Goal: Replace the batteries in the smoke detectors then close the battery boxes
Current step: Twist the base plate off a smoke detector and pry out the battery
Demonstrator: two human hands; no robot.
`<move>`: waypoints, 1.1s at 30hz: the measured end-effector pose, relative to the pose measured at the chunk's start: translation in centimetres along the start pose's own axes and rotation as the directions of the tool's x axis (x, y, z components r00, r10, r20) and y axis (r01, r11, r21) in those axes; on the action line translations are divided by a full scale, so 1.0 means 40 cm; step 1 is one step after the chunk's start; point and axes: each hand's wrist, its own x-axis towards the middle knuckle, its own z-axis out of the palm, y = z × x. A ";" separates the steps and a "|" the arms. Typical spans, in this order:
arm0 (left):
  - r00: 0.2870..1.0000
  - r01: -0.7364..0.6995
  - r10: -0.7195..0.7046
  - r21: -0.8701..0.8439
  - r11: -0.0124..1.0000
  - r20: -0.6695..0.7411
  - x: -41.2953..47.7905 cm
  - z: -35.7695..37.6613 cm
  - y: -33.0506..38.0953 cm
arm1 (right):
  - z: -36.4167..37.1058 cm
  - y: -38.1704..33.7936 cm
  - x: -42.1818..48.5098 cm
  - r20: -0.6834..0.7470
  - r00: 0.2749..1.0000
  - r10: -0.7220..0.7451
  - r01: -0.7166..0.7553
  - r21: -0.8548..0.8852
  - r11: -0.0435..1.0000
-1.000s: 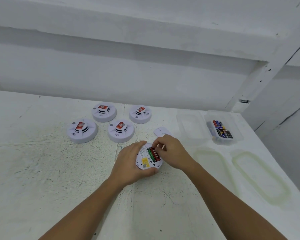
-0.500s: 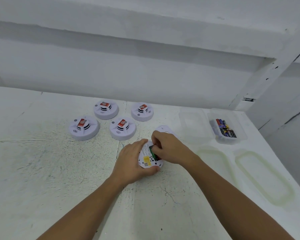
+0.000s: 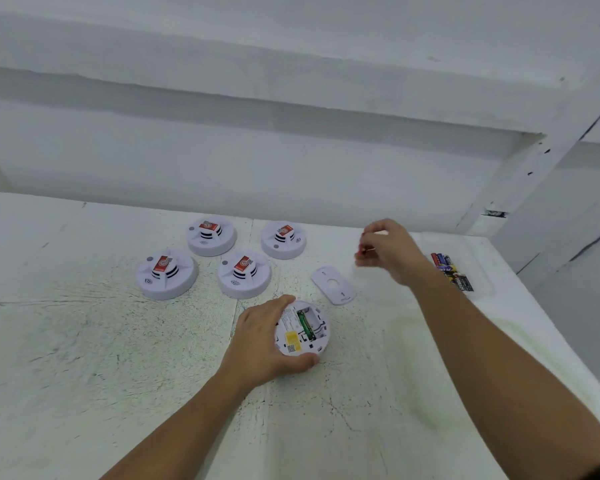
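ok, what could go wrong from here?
1. The right hand only pinches the small red battery at its fingertips; it could drop.
2. It might get mixed in with the dark loose batteries on the right.
3. The white oval plastic cover lies near that forearm's way back to the upturned white round smoke detector; a brush could knock it.

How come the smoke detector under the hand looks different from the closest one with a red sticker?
The held detector lies upside down, showing its back; the stickered detector sits face up. The held detector's battery box is open, its cover lying beside it; the stickered detector's underside is hidden. The left hand grips the held detector; nothing touches the stickered detector. Both are round, white and on the table.
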 end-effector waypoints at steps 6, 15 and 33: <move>1.000 -0.009 0.009 0.015 1.000 0.012 0.008 -0.001 0.000 | -0.065 0.034 0.102 -0.120 0.988 0.098 -0.140 -0.423 0.895; 1.000 -0.004 0.003 0.039 0.999 0.021 0.011 -0.008 0.008 | -0.028 0.075 0.144 -0.136 0.986 0.092 -0.154 -0.576 0.803; 0.999 0.015 -0.016 0.044 0.999 0.042 0.011 -0.015 0.018 | -0.094 0.040 0.051 -0.214 0.954 -0.210 0.110 -0.401 0.909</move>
